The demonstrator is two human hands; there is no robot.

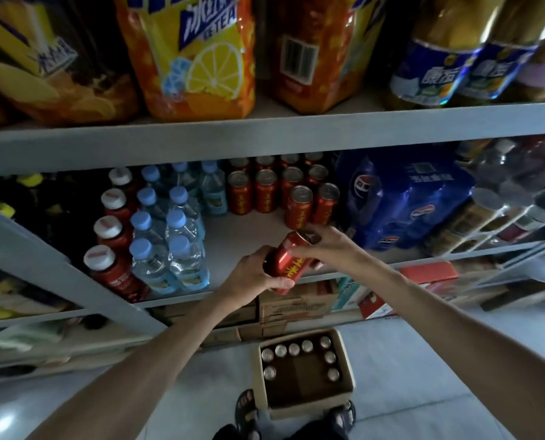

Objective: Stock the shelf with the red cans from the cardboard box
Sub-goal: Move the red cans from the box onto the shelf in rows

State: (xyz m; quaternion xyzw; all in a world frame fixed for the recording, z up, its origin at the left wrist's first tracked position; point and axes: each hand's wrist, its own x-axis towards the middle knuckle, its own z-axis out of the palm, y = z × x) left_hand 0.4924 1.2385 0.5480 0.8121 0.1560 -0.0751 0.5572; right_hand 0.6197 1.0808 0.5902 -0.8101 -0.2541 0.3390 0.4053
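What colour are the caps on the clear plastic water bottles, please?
Light blue caps, clearest in the head view.

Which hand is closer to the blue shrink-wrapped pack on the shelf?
Right. The right hand grips the red can near its top, just left of the blue pack; the left hand holds its lower end, farther left.
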